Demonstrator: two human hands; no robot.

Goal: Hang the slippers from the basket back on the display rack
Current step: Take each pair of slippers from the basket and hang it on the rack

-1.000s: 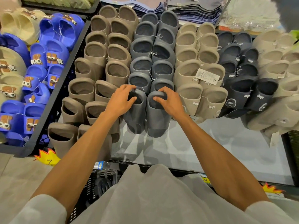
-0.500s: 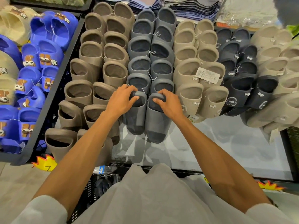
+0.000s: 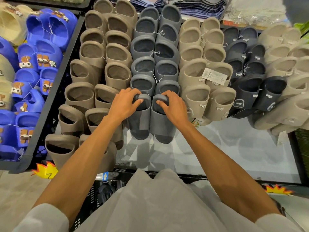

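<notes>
At the centre of the frame, at the foot of the grey column (image 3: 155, 47), a grey pair (image 3: 160, 126) of slippers hangs toes-down against the display rack (image 3: 225, 148), between the brown slippers (image 3: 93, 52) and the beige slippers (image 3: 192, 72). Left hand (image 3: 123, 104) is clamped over the strap of the left slipper, fingers curled over its top edge, thumb at the opening. Right hand (image 3: 173, 106) grips the right slipper's strap the same way. Change over the last second: fingers that lay more loosely spread on the straps have closed down onto them; the pair itself sits at about the same spot under the row above. Judgement: the pair is being seated on its hook, which cannot be seen, and is not yet released. Basket (image 3: 93, 195) shows at lower left of the frame, partly hidden by the shirt; something dark lies in it, likely more slippers to hang.
</notes>
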